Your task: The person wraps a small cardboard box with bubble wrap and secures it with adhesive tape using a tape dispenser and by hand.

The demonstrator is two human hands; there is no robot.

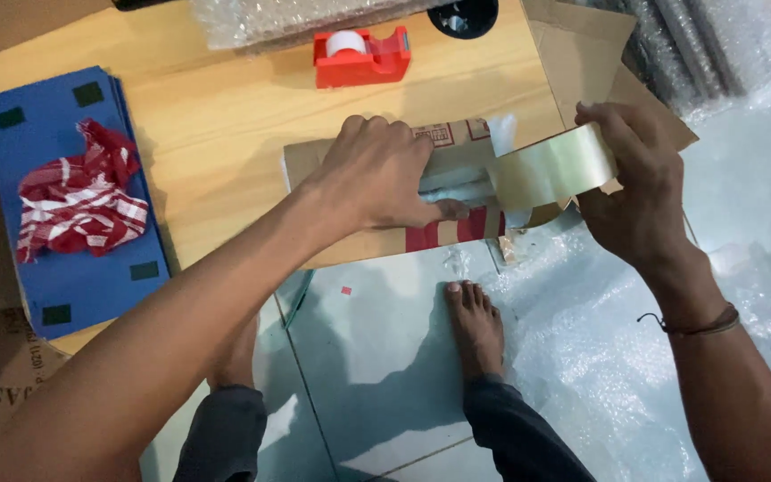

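One tape dispenser (361, 55), one checked cloth (78, 195), two hands.

A red tape dispenser (360, 55) stands near the far edge of the wooden desk (225, 134). Left of it, a red-and-white checked cloth (78, 192) lies crumpled on a stack of blue sheets (69, 268). Bubble wrap (617, 357) covers the floor.

The tape roll (553, 167) at centre right looks glossy and clear-brown. The cardboard parcel (377, 241) is matt brown paper. The table (225, 116) has smooth pale wood grain. The bubble wrap (600, 357) at lower right is shiny plastic. The checked rag (78, 192) at left is soft cloth.
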